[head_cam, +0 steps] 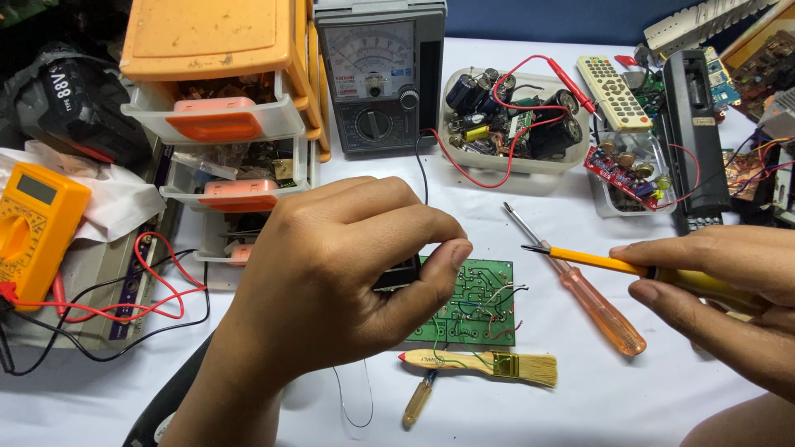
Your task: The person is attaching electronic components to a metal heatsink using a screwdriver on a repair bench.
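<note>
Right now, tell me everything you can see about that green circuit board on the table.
The green circuit board is a rectangular board lying flat on the white table, solder side up, with shiny solder joints and pale traces. A few thin wires, white, red and black, loop off its right side. The left hand covers its left part, fingertips pinching at its top edge; a dark part shows under the hand. A small paintbrush lies just below it. The yellow-handled tool in the right hand points towards it without touching.
</note>
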